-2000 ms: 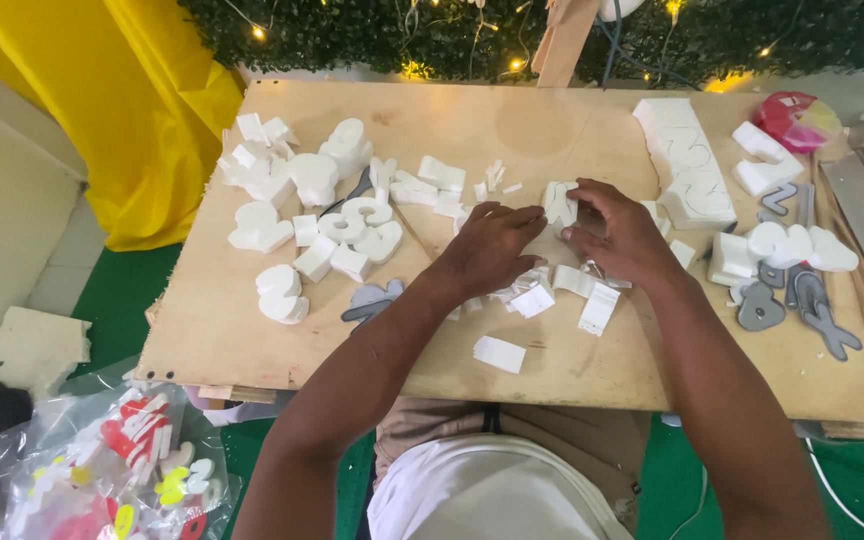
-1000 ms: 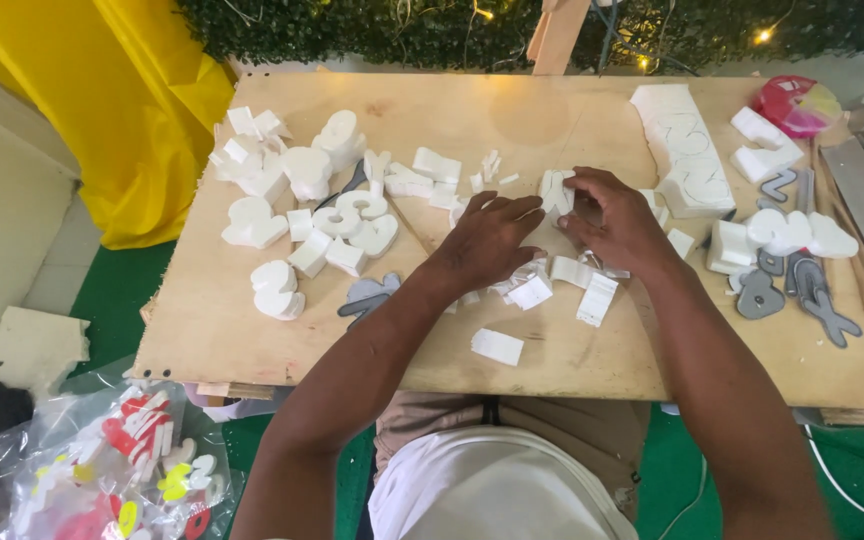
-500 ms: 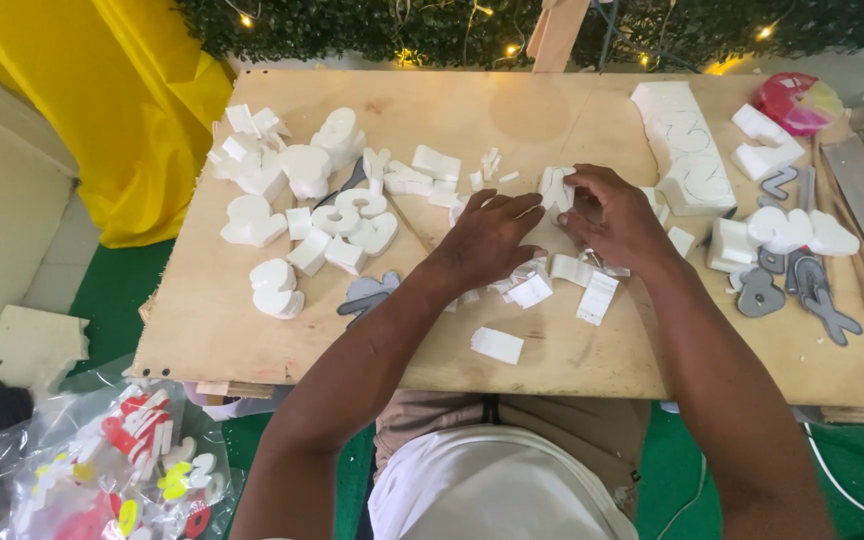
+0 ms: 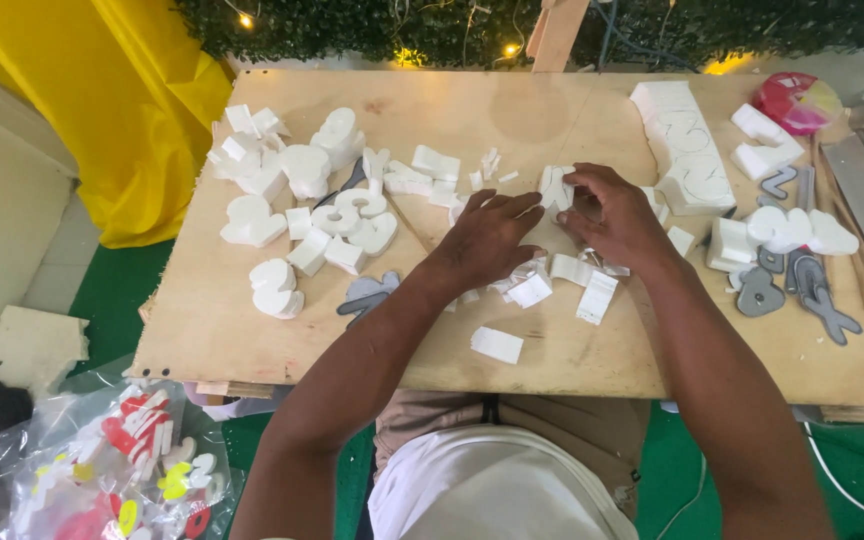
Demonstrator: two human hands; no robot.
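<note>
Foam piece (image 4: 556, 187), a small white cut-out, is sitting near the middle of the plywood counter (image 4: 252, 330), and both hands are meeting on it. The right hand (image 4: 620, 218) is pinching the piece from the right side with thumb and fingertips, while the left hand (image 4: 487, 238) is lying flat just left of it, fingers stretched toward the piece and touching or nearly touching its lower edge; whether that grip is actually closing on the foam cannot be told from this angle. Just below the piece, small white offcuts (image 4: 530, 290) are lying scattered, and one loose rectangular scrap (image 4: 497, 345) is resting further toward the near edge of the counter. Well to the left of the piece, a heap of finished white foam shapes (image 4: 297, 205) is piling up, and to the right a thick foam slab (image 4: 687, 150) with traced outlines is lying beside grey template shapes (image 4: 792, 285). Judging from this, the person is working at trimming or breaking waste away from the piece. The next move seems to call for a steady hold from the left fingers while the right ones are peeling or snapping off a fragment gently, since thin foam is likely to crack.
</note>
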